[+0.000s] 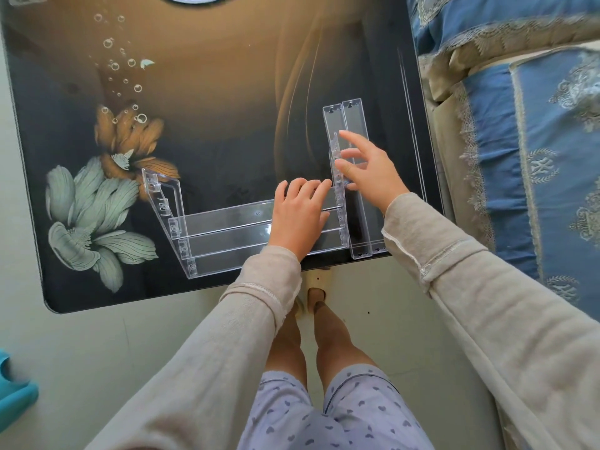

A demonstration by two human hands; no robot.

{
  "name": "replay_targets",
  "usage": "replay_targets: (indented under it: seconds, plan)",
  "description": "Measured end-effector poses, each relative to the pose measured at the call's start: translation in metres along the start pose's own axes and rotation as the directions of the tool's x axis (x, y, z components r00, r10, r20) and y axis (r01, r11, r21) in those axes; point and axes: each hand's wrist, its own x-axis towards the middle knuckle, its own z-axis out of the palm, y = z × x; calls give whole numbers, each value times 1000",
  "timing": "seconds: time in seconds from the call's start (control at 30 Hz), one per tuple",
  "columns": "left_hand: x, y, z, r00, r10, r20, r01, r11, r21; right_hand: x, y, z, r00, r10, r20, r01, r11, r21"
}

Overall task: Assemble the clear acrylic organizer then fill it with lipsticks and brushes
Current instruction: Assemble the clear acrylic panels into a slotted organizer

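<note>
Dark glass table (227, 92) with printed flowers and bubbles, blue patterned bedding (526, 141) with lace trim right beside it, something teal (13, 391) on the pale floor.

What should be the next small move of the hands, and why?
Probably pick up one loose shelf strip: the organizer has three shelves fitted, its upper slots look unfilled, and two strips lie beside it. The right hand hovers open there while the left hand steadies the frame.

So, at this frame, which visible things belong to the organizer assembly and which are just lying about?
Job:
- partly built acrylic organizer
- right side panel
- two loose acrylic trays
- left hand
- right hand

Lying about:
- blue bedding
- teal object on floor
- table, only the work surface
</note>
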Motion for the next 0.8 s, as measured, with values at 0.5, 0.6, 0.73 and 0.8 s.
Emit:
replay_targets:
  seconds: [0.5,0.6,0.73,0.8]
  plan:
    - [-52,-40,18,988,-154,-21,155,977,143,13,62,12,858,209,-470,-349,907,-234]
    - [-49,-41,24,988,-152,-16,152,973,171,11,61,9,812,193,-551,-352,915,-197]
    - [-43,-36,24,991,-128,-28,131,979,155,0,51,-4,781,181,-597,-263,963,-52]
    - [-41,-35,21,993,-117,-23,119,985,125,-5,38,-11,800,103,-591,-169,984,-56]
